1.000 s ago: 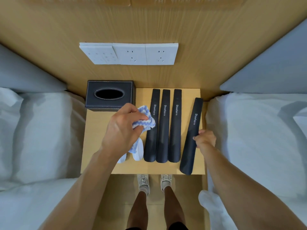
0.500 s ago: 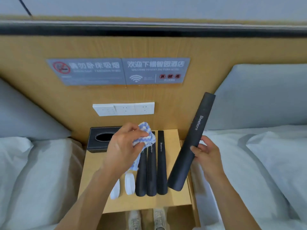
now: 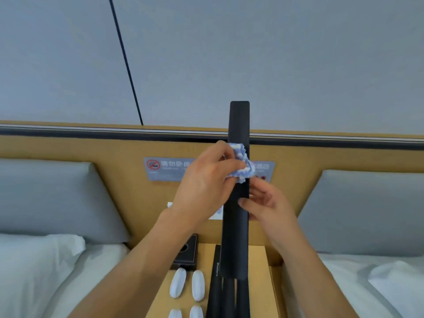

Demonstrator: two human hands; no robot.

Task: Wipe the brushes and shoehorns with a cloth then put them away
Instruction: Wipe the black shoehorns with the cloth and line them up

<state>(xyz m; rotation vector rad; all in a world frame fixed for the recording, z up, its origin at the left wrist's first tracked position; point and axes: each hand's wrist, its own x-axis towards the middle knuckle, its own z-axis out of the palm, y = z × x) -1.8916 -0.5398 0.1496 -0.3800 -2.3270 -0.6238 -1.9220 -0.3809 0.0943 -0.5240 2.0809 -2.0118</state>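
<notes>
Our right hand (image 3: pixel 267 204) holds a long black shoehorn (image 3: pixel 237 203) straight up in the air, thumb in front and fingers curled round the back. Our left hand (image 3: pixel 206 182) grips a bunched blue and white cloth (image 3: pixel 242 164) and presses it on the shoehorn, just above the right hand. The top of the shoehorn sticks up past the cloth, in front of the grey wall (image 3: pixel 229 53).

Below our hands, three more black shoehorns (image 3: pixel 218 292) lie side by side on the small wooden table (image 3: pixel 257 260). The held shoehorn hides part of them. To their left lie four small white oval brushes (image 3: pixel 177 283), two in a row and two more nearer to us. A black tissue box (image 3: pixel 189 251) stands at the back left of the table, partly behind our left arm.

Behind the table is a wooden headboard (image 3: pixel 91 150) with a grey sign (image 3: pixel 167 168) on it. A bed with a white pillow (image 3: pixel 34 267) lies on each side of the table, with grey cushions (image 3: pixel 50 198) leaning behind them.
</notes>
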